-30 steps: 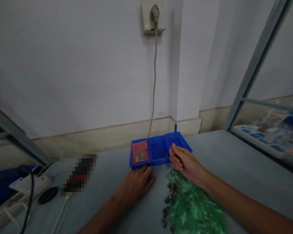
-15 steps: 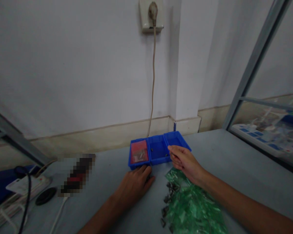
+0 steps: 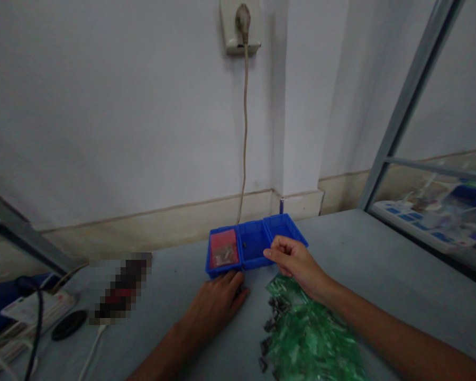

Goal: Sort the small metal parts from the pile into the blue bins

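Note:
My left hand [image 3: 221,295] rests on the table just before the left blue tray [image 3: 214,271], its fingers curled. Something dark shows under them, too hidden to name. Inside that tray lies a red sheet [image 3: 222,239] with a clear bag of small pieces [image 3: 225,255] on it. My right hand [image 3: 295,262] is closed, thumb against bent fingers, in front of the middle blue tray [image 3: 256,238] and the right blue tray [image 3: 281,225]. Whatever it holds cannot be made out. A green plastic bag [image 3: 313,338] lies below it, with several small dark metal pieces [image 3: 267,323] along its left side.
A pixelated object [image 3: 121,291] with a white cable and a black round disc [image 3: 69,325] lie at the left, near a power strip [image 3: 51,304]. A plugged cord [image 3: 245,132] hangs down the wall behind the trays. Grey metal posts [image 3: 408,106] flank the table [image 3: 400,264].
My right hand has shifted slightly left, and its fingers have curled up more. My left hand stays by the tray. The whole view has slid slightly.

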`<state>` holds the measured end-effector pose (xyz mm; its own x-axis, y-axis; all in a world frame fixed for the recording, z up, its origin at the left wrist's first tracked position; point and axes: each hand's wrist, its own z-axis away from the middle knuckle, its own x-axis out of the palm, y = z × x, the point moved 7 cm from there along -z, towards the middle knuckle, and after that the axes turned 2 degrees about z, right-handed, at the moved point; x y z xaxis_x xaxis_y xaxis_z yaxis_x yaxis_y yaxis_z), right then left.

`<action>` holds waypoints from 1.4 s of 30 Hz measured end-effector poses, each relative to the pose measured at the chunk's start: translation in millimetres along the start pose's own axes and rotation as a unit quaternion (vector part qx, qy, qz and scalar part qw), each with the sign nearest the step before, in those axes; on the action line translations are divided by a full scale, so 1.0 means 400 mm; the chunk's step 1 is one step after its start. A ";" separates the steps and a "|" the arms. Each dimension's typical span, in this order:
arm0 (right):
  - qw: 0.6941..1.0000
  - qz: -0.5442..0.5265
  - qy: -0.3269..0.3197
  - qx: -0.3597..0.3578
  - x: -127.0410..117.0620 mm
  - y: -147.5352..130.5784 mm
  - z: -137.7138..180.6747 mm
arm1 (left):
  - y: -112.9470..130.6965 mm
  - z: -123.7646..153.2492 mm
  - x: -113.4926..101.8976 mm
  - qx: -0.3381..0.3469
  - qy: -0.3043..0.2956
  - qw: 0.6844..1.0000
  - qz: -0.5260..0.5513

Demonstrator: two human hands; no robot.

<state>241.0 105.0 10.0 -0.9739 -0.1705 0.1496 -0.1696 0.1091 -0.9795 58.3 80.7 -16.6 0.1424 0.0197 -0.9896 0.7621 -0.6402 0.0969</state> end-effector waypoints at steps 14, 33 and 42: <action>1.000 0.013 -0.016 -0.021 0.009 -0.010 0.002 | 0.002 -0.001 -0.003 -0.010 -0.011 1.000 -0.005; 0.991 -0.121 -0.044 0.041 0.018 0.008 0.008 | 0.004 0.000 -0.005 -0.007 -0.008 1.000 -0.004; 0.985 -0.157 -0.035 0.062 0.014 0.030 0.004 | 0.006 0.002 -0.010 -0.009 -0.006 1.000 -0.002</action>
<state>234.0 103.8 -0.9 -0.8628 -0.2437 0.4429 -0.4373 -0.0798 -0.8958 59.0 78.5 -12.8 0.1320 0.0120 -0.9912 0.7739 -0.6261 0.0954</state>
